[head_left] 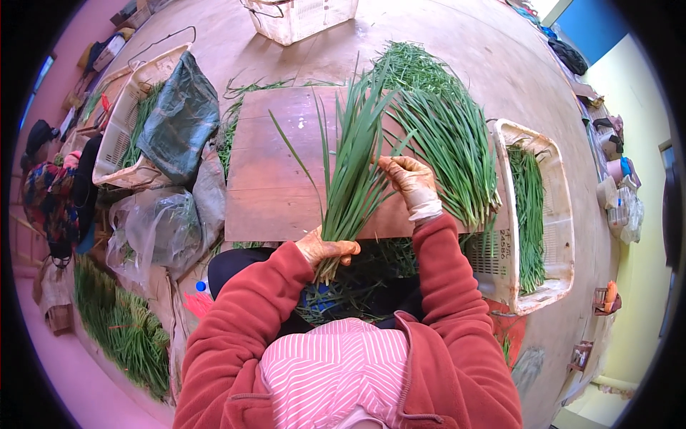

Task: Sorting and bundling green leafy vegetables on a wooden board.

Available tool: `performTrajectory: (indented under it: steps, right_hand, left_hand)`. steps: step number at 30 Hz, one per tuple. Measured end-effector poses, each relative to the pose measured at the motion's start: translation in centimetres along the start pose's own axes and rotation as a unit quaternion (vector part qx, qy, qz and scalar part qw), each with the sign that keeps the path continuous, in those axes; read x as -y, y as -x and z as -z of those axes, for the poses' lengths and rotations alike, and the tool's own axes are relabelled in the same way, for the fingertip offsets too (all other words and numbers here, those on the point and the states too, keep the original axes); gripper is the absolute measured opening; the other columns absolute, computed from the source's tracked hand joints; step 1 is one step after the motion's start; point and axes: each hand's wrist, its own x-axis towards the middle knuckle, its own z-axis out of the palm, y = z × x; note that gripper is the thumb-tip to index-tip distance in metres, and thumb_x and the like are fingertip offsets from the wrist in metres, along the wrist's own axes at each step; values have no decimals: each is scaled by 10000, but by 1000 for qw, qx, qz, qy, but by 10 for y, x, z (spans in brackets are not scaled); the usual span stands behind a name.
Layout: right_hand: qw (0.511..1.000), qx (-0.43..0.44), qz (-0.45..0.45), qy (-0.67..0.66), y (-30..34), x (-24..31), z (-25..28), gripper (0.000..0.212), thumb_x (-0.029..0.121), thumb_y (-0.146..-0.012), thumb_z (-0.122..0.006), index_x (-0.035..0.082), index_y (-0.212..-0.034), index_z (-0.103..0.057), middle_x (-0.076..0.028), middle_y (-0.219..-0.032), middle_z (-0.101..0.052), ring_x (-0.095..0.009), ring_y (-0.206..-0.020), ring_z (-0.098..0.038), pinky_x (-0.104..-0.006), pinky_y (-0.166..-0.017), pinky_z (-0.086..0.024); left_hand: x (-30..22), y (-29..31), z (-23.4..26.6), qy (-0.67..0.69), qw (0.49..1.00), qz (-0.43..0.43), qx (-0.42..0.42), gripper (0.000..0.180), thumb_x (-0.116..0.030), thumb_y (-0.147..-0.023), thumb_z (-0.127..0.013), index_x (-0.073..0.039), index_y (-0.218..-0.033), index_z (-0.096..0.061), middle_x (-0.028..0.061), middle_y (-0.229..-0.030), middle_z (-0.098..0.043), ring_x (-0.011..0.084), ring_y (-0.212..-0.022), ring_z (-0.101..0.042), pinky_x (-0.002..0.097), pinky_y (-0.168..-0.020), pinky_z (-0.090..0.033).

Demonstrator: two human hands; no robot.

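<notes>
My left hand (325, 248) is closed round the lower stalks of a bunch of garlic chives (351, 157). The pale stalk ends poke out below the fist, and the long green leaves fan upward over the wooden board (264, 171). At the right edge of that bunch, my right hand (409, 179) has its fingertips pinched together by the leaves, apparently on a thin leaf. Both hands look stained, and a pale glove cuff shows at the right wrist. A big pile of chives (446, 150) lies on the board's right side, stalk ends toward me.
A white crate (568, 268) of chives stands on the right. Another crate (107, 154), partly under a dark green sheet (182, 118), is at the left, with a clear plastic bag (161, 229) nearer. More chives (121, 325) lie lower left. A further crate (304, 20) stands beyond the board.
</notes>
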Motion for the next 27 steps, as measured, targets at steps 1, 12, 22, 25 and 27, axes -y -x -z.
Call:
performTrajectory:
  steps: [1, 12, 22, 25, 27]
  right_hand:
    - [996, -18, 52, 77, 1, 1, 0, 217, 154, -802, -683, 28, -977, -660, 1, -802, -648, -69, -669, -527, -223, -574, -425]
    - [772, 99, -72, 624, 69, 56, 44, 231, 87, -685, -738, 68, -902, -661, -119, -915, -625, -217, -807, -594, -308, -714, -478]
    - [681, -12, 338, 649, -4, 56, -35, 621, 457, -660, -701, 166, -1194, -569, -178, -1409, -304, -373, -1308, -226, -464, -1061, -175]
    - [745, 35, 269, 609, -10, 56, -36, 537, 458, -669, -693, 182, -1125, -625, -157, -1415, -309, -375, -1311, -223, -467, -1071, -148]
    - [755, 45, 246, 606, -12, 52, -38, 509, 454, -669, -693, 191, -1102, -639, -143, -1417, -313, -376, -1310, -224, -476, -1072, -138]
  left_hand:
    - [0, 1, 1, -17, 1000, -3, -10, 389, -62, -744, -688, -43, -1088, -507, 68, -811, -590, 123, -667, -556, 236, -607, -476]
    - [2, -5, 0, -83, 991, -70, -81, 272, -46, -727, -692, -49, -950, -537, 53, -771, -601, 112, -629, -535, 238, -569, -444]
    - [12, -15, -5, -126, 986, -97, -52, 273, -30, -700, -696, -57, -925, -545, 27, -736, -566, 114, -630, -518, 248, -557, -429]
    - [10, -12, -7, -124, 986, -96, -55, 264, -22, -696, -692, -57, -915, -548, 24, -732, -564, 113, -621, -516, 245, -548, -425]
    - [11, -12, -7, -120, 986, -97, -59, 261, -19, -693, -690, -56, -910, -548, 23, -728, -563, 111, -613, -514, 244, -539, -423]
